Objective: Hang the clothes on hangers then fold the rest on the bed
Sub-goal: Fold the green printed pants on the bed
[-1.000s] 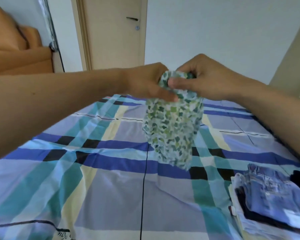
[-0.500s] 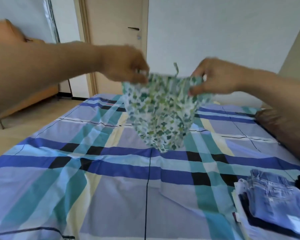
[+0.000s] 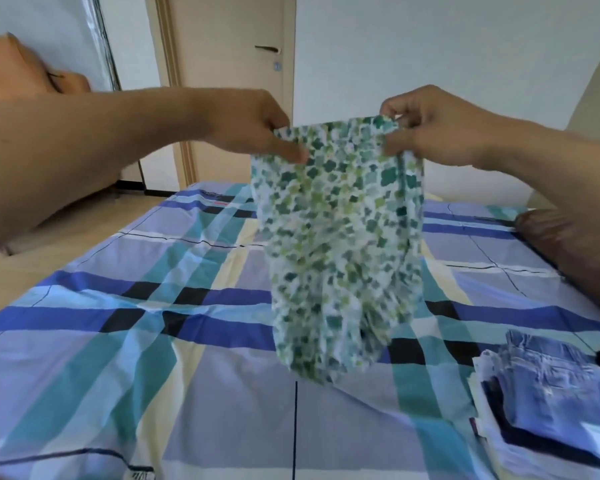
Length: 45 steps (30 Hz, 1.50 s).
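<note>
At the far left an orange cushioned piece of furniture (image 3: 21,74) sits by the wall, and behind the arms a pale wooden door (image 3: 229,74) stands shut. The left hand (image 3: 253,124) reaches in from the left, its thumb and curled fingers pinching the upper left corner of a small green-and-white patterned garment (image 3: 336,237). The garment hangs between the two hands, its top edge stretched from one pinch to the other and the rest drooping loose, held in the air above the bed (image 3: 101,341) with its blue, teal and cream checked sheet. The right hand (image 3: 437,128) pinches the upper right corner, fingers bunched tight on the cloth. At the lower right, well apart from the garment, a stack of folded clothes (image 3: 548,396) lies on the bed, a blue denim piece on top.
</note>
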### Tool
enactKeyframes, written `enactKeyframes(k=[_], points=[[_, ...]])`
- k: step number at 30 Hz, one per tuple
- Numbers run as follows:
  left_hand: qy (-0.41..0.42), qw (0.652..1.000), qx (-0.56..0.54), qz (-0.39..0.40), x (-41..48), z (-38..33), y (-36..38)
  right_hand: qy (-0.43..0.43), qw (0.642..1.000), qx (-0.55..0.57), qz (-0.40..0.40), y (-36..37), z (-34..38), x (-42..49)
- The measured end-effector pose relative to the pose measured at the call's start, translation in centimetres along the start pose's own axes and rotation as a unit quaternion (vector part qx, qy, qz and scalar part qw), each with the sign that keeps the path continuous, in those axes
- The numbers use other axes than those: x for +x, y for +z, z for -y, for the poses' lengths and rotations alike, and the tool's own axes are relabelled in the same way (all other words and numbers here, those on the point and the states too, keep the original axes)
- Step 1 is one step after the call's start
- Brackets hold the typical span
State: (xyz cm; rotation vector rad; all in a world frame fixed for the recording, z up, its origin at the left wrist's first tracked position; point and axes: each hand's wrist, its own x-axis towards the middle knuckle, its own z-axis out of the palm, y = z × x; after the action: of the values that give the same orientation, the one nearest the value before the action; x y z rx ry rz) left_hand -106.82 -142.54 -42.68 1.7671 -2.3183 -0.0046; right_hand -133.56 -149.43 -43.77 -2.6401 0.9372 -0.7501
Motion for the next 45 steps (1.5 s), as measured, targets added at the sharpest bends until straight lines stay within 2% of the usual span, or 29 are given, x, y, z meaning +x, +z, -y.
enactKeyframes(k=[2,4,6,9,11,13,16,18,19,23,25,27,30,31,33,35,37,39,41,43,45], points=[[-0.021,0.993,-0.101,0.057,-0.2,-0.8,1.2,0.002,0.998,0.066,-0.018,0.7,1.2,0.3],[0.032,0.967,-0.241,0.072,-0.2,-1.9,2.6,0.004,0.991,0.129,-0.031,1.3,2.4,0.9],[0.074,0.942,-0.320,0.071,0.0,-2.8,3.2,0.010,0.983,0.181,-0.021,1.7,2.6,1.1],[0.078,0.913,-0.398,0.028,-0.4,-1.7,1.8,0.055,0.962,0.258,0.067,1.0,0.5,-0.2],[0.069,0.894,-0.442,0.012,-0.8,0.1,0.5,0.082,0.956,0.237,0.154,0.5,-1.9,-1.8],[0.054,0.898,-0.435,0.030,-1.3,1.4,0.1,0.082,0.949,0.240,0.186,0.2,-3.3,-2.5],[0.042,0.965,-0.248,0.071,-1.2,1.8,0.4,0.048,0.959,0.244,0.138,-0.5,-2.1,-1.5],[0.020,0.984,-0.146,0.096,-1.2,0.7,0.6,0.015,0.969,0.223,0.104,-0.5,0.6,-0.7],[0.013,0.986,-0.135,0.101,-1.2,0.0,0.7,-0.004,0.974,0.207,0.087,-0.2,1.9,-0.2],[0.056,0.960,-0.266,0.072,-0.9,-3.1,1.7,-0.059,0.988,0.140,0.014,0.7,5.3,0.9],[0.067,0.938,-0.339,0.043,-0.9,-3.3,1.6,-0.059,0.987,0.153,0.002,0.9,5.5,0.7],[0.056,0.904,-0.423,0.016,-1.1,-2.7,0.4,-0.025,0.980,0.192,0.042,0.5,4.1,-0.2],[0.025,0.872,-0.488,0.012,-2.1,-1.1,-1.6,0.053,0.969,0.167,0.175,-0.2,0.8,-1.9],[0.014,0.877,-0.479,0.021,-2.3,-0.7,-2.0,0.074,0.965,0.173,0.185,-0.4,-0.2,-2.2],[-0.005,0.907,-0.419,0.044,-2.4,0.1,-2.4,0.067,0.969,0.183,0.154,-1.3,-0.8,-1.9],[-0.018,0.955,-0.294,0.046,-2.0,0.6,-2.4,0.045,0.983,0.148,0.103,-2.3,0.3,-1.1],[-0.018,0.991,-0.135,0.014,-1.4,0.8,-2.8,0.013,0.993,0.085,0.080,-3.1,2.3,-0.5],[-0.028,0.999,-0.037,-0.014,-0.8,0.2,-3.3,-0.015,0.998,0.014,0.052,-3.9,3.5,0.3],[-0.026,1.000,0.010,-0.012,-0.1,-0.6,-3.6,-0.041,0.999,-0.027,0.017,-3.8,4.6,0.9],[0.016,1.000,0.017,0.008,0.3,-1.2,-3.4,-0.061,0.997,-0.035,-0.016,-3.6,5.1,1.6],[0.034,0.999,0.009,0.006,0.3,-1.1,-3.2,-0.070,0.994,-0.078,-0.011,-3.5,5.0,1.7]])
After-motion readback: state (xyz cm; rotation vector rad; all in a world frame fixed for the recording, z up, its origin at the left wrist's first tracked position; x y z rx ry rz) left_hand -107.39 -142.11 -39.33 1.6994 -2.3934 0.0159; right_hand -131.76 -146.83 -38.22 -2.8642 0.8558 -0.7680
